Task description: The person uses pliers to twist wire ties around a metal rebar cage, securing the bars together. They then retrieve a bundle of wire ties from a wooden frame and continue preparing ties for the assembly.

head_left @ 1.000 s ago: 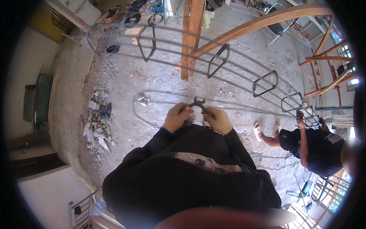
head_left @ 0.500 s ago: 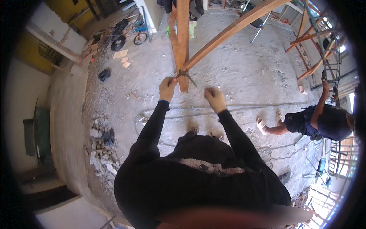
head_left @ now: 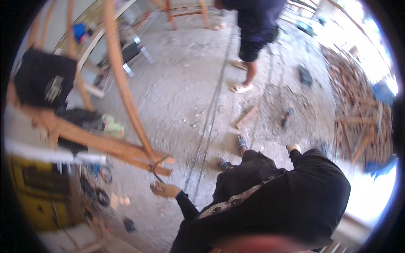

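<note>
My left hand (head_left: pixel 165 189), in a pale glove, is closed at the loose end of a dark cord (head_left: pixel 157 175). This cord is wrapped round a joint where wooden beams (head_left: pixel 122 152) meet a long slanting timber (head_left: pixel 123 84). The beam ends lie just beyond my fingers. My right hand (head_left: pixel 294 148), also gloved, is stretched out to the right at my side, well away from the joint. Its fingers are too small and blurred to make out. On the floor beyond it lies a red and black hand tool (head_left: pixel 288 117).
Another person (head_left: pixel 253 38) stands ahead in dark clothes and light sandals. A short wood offcut (head_left: pixel 247 117) and long cables (head_left: pixel 213 109) lie on the rough concrete floor. Stacked bricks or tiles (head_left: pixel 354 97) fill the right side. A black cloth (head_left: pixel 45 79) hangs over timber at left.
The view has swung to the right, so the beams now sit at left. My right hand has left the joint's side and reaches out rightward. My left hand stays by the cord.
</note>
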`<state>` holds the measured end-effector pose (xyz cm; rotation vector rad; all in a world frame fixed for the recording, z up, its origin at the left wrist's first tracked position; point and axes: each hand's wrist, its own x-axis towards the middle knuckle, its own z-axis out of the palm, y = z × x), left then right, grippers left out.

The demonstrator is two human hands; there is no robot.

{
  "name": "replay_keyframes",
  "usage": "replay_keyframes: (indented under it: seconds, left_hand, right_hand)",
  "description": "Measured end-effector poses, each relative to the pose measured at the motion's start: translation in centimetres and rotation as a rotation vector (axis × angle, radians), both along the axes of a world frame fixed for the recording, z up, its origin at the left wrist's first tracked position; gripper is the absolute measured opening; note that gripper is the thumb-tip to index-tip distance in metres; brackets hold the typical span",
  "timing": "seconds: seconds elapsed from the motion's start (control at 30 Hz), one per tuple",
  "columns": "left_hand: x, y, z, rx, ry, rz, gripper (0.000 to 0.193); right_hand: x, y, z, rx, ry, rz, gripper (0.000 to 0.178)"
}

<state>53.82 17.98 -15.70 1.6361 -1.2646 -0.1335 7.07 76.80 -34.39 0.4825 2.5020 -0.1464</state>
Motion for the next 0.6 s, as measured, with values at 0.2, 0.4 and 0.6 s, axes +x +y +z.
replay_keyframes:
  seconds: [0.2, 0.4, 0.6]
  left_hand:
    - [-7.7, 9.5, 2.1, -0.207, 0.044, -0.675, 0.053]
    - [-18.9, 12.8, 1.5, 1.015, 0.199, -1.684, 0.032]
    - [-29.4, 18.4, 3.2, 1.151, 0.234, -1.83, 0.035]
  right_hand:
    - [15.1, -4.0, -0.1, 0.026, -0.161, 0.097, 0.062]
    - [13.8, -6.0, 5.1, -0.006, -0.104, 0.243, 0.046]
    - [6.0, -16.8, 14.2, -0.674, 0.08, 0.024, 0.05]
